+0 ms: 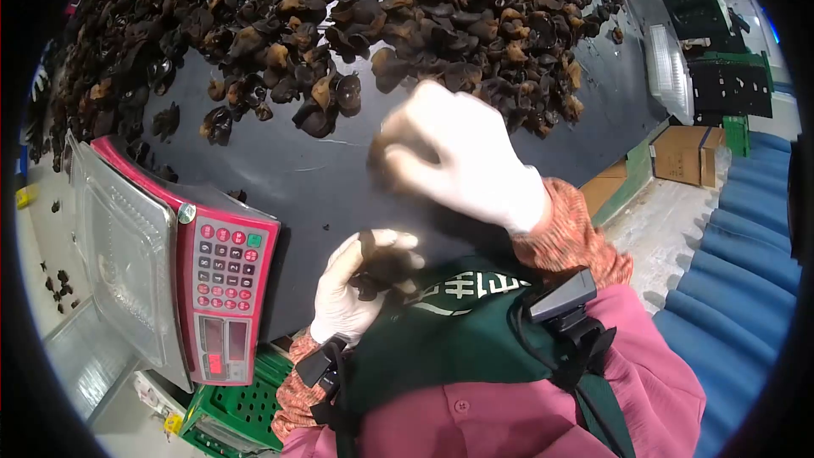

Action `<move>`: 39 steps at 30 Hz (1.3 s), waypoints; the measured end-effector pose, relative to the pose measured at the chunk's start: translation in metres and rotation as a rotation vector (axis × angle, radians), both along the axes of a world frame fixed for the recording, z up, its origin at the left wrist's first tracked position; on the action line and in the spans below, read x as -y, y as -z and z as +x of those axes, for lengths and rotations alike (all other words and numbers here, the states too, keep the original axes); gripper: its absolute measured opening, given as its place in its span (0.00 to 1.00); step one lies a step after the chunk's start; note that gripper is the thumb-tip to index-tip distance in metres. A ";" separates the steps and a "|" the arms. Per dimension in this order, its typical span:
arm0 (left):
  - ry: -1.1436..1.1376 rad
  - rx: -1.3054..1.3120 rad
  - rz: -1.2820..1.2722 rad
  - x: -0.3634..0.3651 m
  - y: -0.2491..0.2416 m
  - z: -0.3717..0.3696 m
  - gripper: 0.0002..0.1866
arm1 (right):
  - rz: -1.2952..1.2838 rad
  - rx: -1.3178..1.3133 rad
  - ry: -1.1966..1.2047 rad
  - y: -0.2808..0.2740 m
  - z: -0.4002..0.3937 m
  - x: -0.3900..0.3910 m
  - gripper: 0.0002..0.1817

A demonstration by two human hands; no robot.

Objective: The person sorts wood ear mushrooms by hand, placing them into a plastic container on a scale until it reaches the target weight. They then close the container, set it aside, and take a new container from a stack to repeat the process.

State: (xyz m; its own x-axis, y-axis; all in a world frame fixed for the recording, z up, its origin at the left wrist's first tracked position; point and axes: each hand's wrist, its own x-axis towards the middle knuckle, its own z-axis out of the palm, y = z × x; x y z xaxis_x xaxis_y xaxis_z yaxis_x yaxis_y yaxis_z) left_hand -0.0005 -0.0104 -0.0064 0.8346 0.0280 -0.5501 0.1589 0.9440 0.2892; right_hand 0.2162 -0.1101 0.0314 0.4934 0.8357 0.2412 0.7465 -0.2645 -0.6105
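Wearing white gloves on both hands, with pink sleeves and a green apron point(441, 348) nearest the camera. Holding a small clump of dark fungus point(380, 267) in the left hand point(352, 288), fingers curled part-way round it in a loose grip, kept close to the body just over the bench edge, seemingly to gather pieces before moving them on. Hovering the right hand point(458, 157) a little further out above the bare dark bench point(288, 174), fingers bunched and blurred, with something dark showing at the fingertips; not clear enough to say whether the grip is closed on a piece or merely brushing one. Sitting to the left, a red scale point(225, 288) with a clear plastic tray point(127, 254) on its pan, within easy reach of the left hand, keypad and display facing the person. Lying beyond, a broad heap point(356, 17) of the same dried fungus, spreading across the far bench, with strays scattered near the scale. Standing past the bench on the right, cardboard boxes point(682, 153), green crates point(729, 85) and a stack of clear trays point(670, 72); lying nearer on the right, blue corrugated sheeting point(738, 263).
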 end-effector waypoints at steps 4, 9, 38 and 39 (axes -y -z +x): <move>-0.112 -0.092 -0.208 -0.005 0.003 0.012 0.22 | -0.013 -0.230 -0.289 -0.028 -0.025 0.017 0.11; -0.093 0.063 -0.374 -0.006 0.008 0.012 0.19 | 0.005 0.380 0.087 -0.011 0.014 -0.011 0.08; -0.185 0.230 -0.041 -0.077 -0.029 -0.003 0.27 | 0.128 0.091 -0.116 -0.030 -0.045 -0.008 0.20; -0.247 0.200 0.158 -0.088 -0.053 0.005 0.25 | 0.154 0.111 -0.090 -0.031 -0.038 -0.007 0.19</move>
